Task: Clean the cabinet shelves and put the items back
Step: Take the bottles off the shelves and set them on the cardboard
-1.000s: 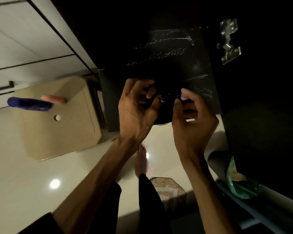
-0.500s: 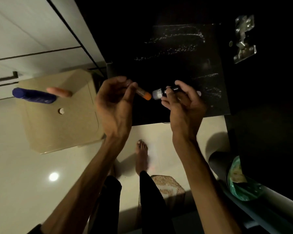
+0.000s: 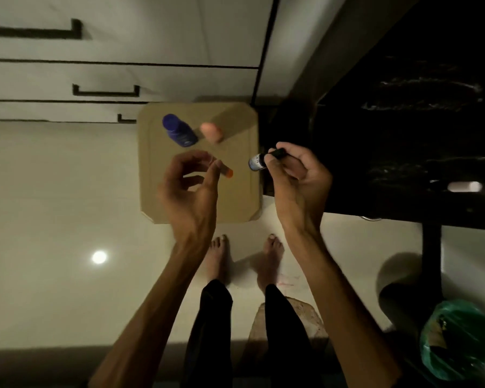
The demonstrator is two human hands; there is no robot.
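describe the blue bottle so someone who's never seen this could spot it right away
Find the tan square stool on the pale floor, in front of the white drawers. The blue bottle stands on its far left part, beside a pinkish item. It is the only deep blue thing there, with a rounded cap.

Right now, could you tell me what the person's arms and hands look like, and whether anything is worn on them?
Both forearms are bare up to the frame's lower edge: no sleeves show. The left hand and right hand wear no gloves, and I can make out no rings, watch or bracelets, though the light is dim. Lower down, the legs are in dark trousers and the feet are bare.
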